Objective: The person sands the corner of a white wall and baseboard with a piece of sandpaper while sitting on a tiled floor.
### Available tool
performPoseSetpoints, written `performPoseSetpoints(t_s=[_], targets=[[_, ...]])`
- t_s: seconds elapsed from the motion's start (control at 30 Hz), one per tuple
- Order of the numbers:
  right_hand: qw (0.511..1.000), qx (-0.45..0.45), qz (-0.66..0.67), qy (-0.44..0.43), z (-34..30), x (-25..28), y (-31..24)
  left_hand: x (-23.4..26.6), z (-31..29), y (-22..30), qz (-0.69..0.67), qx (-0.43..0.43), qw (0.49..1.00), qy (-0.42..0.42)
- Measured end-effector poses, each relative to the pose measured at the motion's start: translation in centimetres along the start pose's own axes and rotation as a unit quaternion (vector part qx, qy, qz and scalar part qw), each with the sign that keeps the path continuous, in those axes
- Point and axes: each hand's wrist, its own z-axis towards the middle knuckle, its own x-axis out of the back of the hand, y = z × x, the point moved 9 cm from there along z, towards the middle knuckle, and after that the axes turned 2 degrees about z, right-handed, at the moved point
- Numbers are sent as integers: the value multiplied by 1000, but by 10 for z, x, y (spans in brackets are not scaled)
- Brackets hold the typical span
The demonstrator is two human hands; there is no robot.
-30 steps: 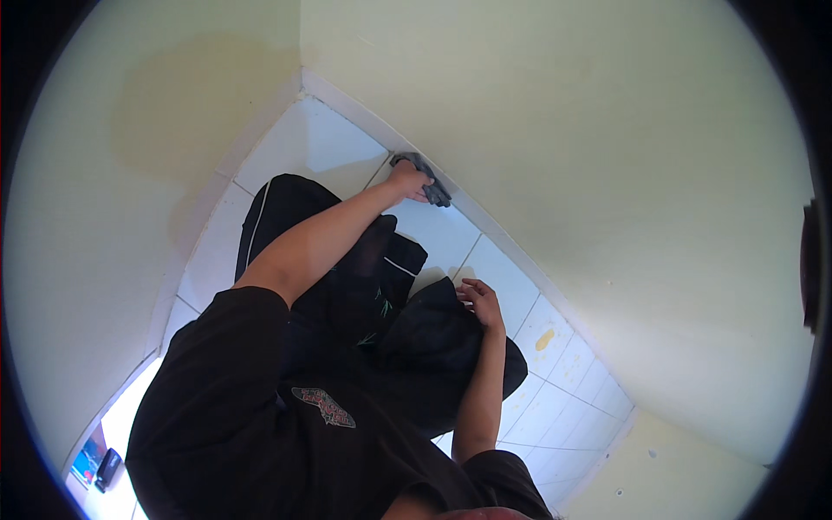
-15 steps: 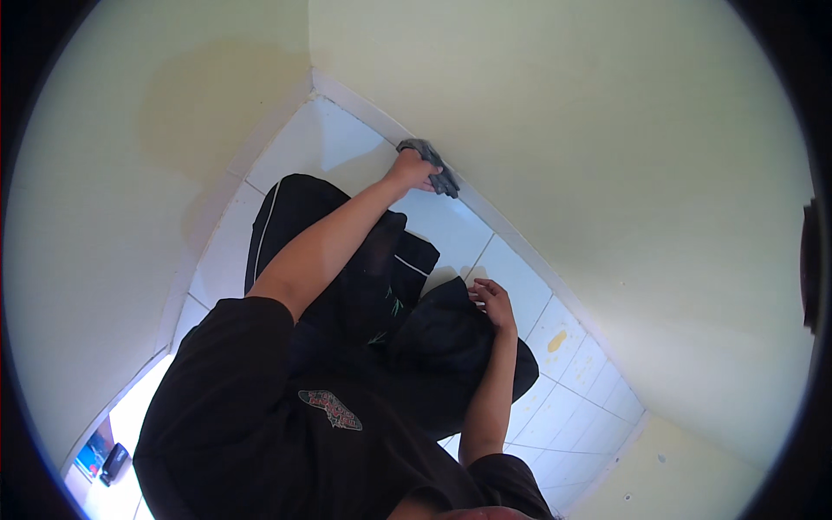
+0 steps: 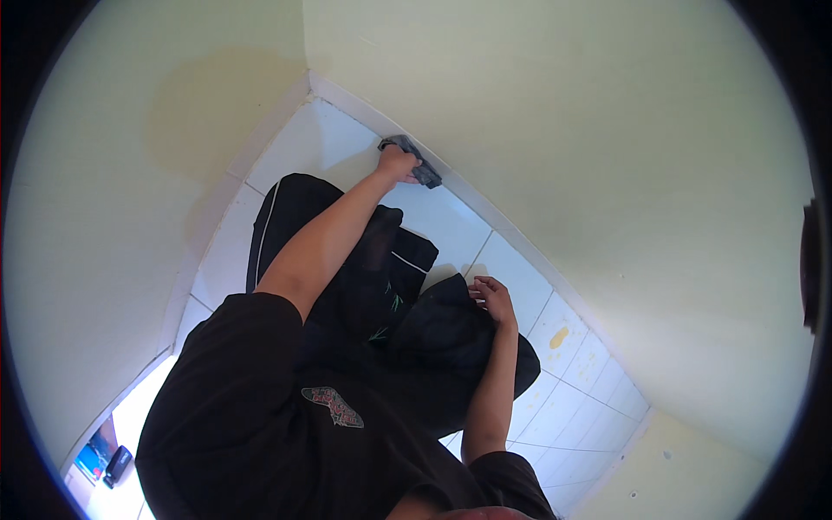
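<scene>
My left hand (image 3: 399, 163) is closed round a dark grey cloth (image 3: 425, 173), which is bunched up and lies along the foot of the right-hand wall. The cloth touches the pale skirting (image 3: 468, 196) where it meets the white floor tiles. Part of the cloth is hidden under my fingers. My right hand (image 3: 494, 299) rests by my bent knee in black trousers (image 3: 451, 321), with its fingers loosely apart and nothing visible in them.
Two cream walls meet at a corner ahead, the left one (image 3: 113, 217) carrying a brownish stain (image 3: 217, 104). A yellowish patch (image 3: 559, 338) marks the tiles to the right of my knee. At the lower left, a black object (image 3: 117, 466) stands by a bright opening.
My left hand has slid the grey cloth a little to the left along the skirting, toward the corner. The right hand stays at the knee.
</scene>
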Motion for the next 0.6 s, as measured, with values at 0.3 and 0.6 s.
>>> performPoseSetpoints(t_s=[0.3,0.6], targets=[[1000,-5,-19,-3,3,6,6,3,-10,13,23,10,1000,17],[1000,-22,-19,4,-5,6,9,-2,-13,31,66,-80,994,12]])
